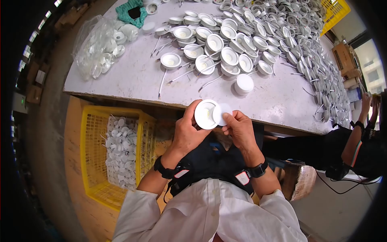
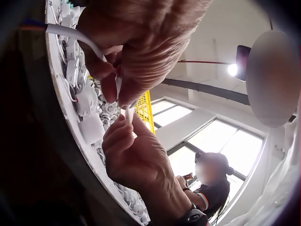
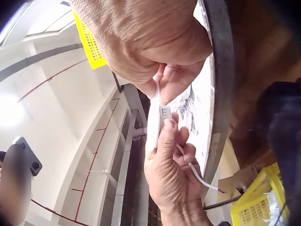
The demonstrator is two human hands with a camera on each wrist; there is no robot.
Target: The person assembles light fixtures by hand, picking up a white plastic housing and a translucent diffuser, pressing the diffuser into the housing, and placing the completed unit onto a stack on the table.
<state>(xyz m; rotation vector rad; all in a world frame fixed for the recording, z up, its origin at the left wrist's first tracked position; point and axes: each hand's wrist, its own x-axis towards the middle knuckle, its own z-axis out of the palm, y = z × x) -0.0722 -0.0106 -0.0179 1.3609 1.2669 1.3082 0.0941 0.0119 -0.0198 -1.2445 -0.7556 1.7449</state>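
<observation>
Both hands sit centre frame in the head view, off the surface (image 1: pixel 133 78) and just below its near edge, over the lap. The left hand (image 1: pixel 188 135) has its fingers curled round the rim of a round white lamp (image 1: pixel 206 114), face toward the camera. The right hand (image 1: pixel 241 130) pinches a thin white disc (image 1: pixel 225 111) between thumb and fingertips, and the disc overlaps the lamp's right rim. The lamp's wire (image 3: pixel 197 175) trails past the left palm in the right wrist view. In that view the lamp is edge-on between the two hands and carries a small mark (image 3: pixel 164 112) that reads like "E"; no other writing is legible. The near edge runs left to right just above the hands. Past it is a bare strip of surface, widest at centre left. A lone white puck (image 1: pixel 244 84) stands in it, just above the hands. Beyond that a dense pile (image 1: pixel 258 32) of lamps with wires fills the upper centre and right, reaching the right edge. A clear bag (image 1: pixel 94 48) of parts lies at the upper-left corner. A yellow crate (image 1: pixel 90 133) of white parts sits lower left, below the edge and beside the left forearm. A second crate (image 1: pixel 336 10) is at the top right. Another person (image 1: pixel 358 145) is at the right edge, well apart from the hands.
</observation>
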